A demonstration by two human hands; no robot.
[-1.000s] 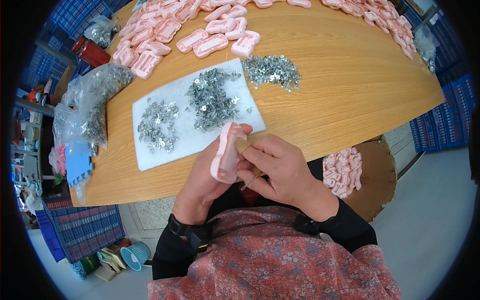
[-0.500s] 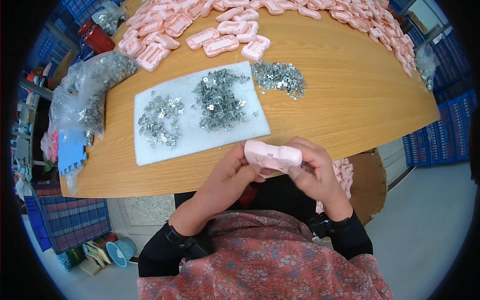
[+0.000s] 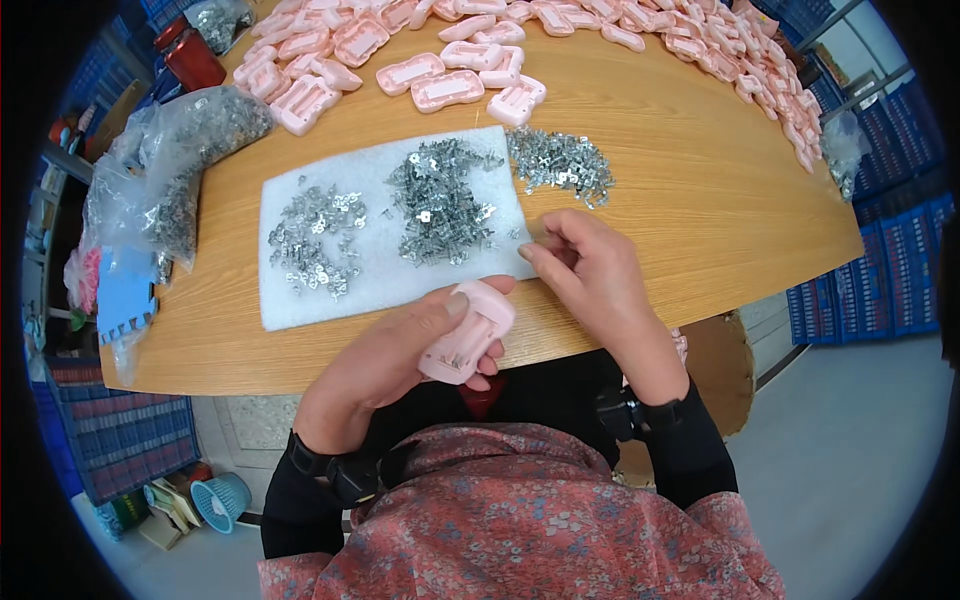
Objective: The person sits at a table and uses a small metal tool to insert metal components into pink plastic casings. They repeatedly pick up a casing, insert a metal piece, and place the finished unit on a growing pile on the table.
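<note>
My left hand [image 3: 390, 345] is wrapped round a pink plastic casing [image 3: 468, 335]. The casing's hollow side faces up, showing a long compartment with small metal pieces at its lower end. My right hand [image 3: 590, 265] hovers at the right edge of a white foam mat [image 3: 375, 275], thumb and forefinger drawn together; whatever lies between them is too small to make out. On the mat rest a dense heap of small metal clips [image 3: 440, 205] and a looser heap of metal pieces [image 3: 318, 240]. Another pile of metal clips [image 3: 562, 165] lies on bare wood just past the mat.
Many pink casings [image 3: 445, 90] cover the table's [image 3: 690, 220] far side. Clear bags of metal parts [image 3: 185, 170], a red jar [image 3: 190, 55] and a blue foam piece [image 3: 128, 290] sit at the left. A cardboard box [image 3: 725, 375] stands below the right edge.
My right hand has let go of the pink casing and moved up to the mat's right edge. My left hand has drawn the casing left and turned its hollow side up.
</note>
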